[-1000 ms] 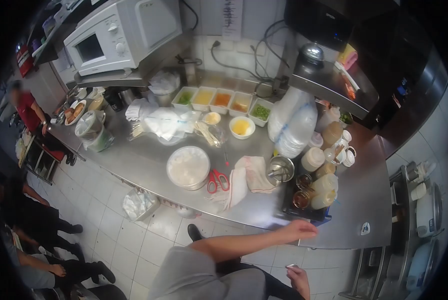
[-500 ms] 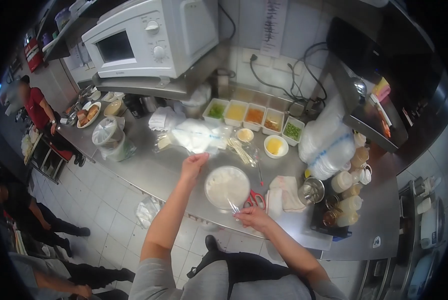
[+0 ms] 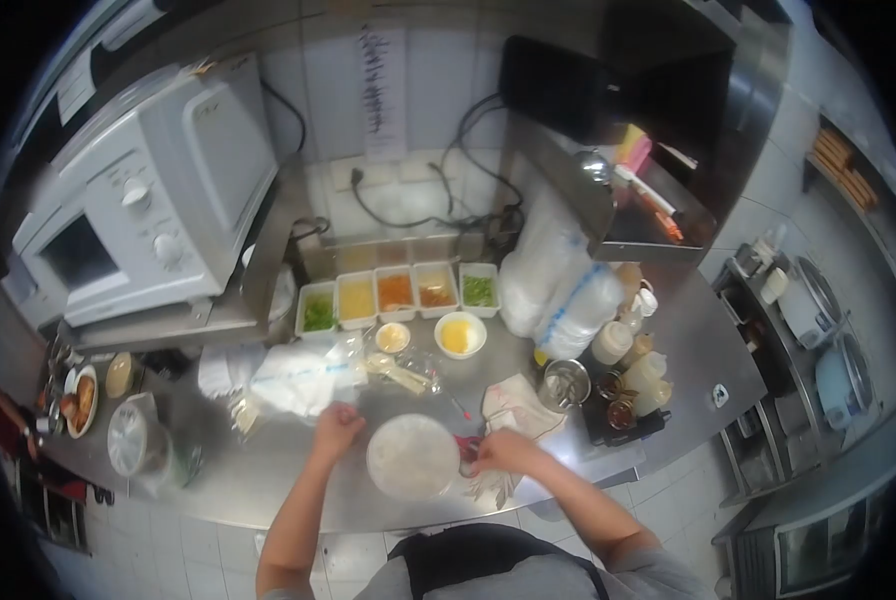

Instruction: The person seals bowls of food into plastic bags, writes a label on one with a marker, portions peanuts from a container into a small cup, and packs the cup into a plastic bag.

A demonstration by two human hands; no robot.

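Observation:
A round tub (image 3: pixel 413 458) with pale, whitish contents or cover sits on the steel counter between my hands. My left hand (image 3: pixel 340 428) is to its left, just in front of the white plastic bags (image 3: pixel 308 378), fingers curled together; whatever they may hold is hidden. On the tub's right side, my right hand (image 3: pixel 506 453) has its fingers drawn together at the red-handled scissors (image 3: pixel 467 447). Whether it grips them or a bit of clear plastic, I cannot tell. A folded cloth (image 3: pixel 516 402) lies just behind that hand.
Several white containers of chopped food (image 3: pixel 396 291) line the back wall. A bowl with yellow contents (image 3: pixel 460 335) and a small cup (image 3: pixel 393 338) stand before them. Squeeze bottles (image 3: pixel 650 380) and a metal pot (image 3: pixel 566 384) are at right, a microwave (image 3: pixel 148 200) at upper left.
My view has swung to the right. My right hand has moved from the tub's front edge to the scissors at its side; the clear plastic strip it held is no longer distinct.

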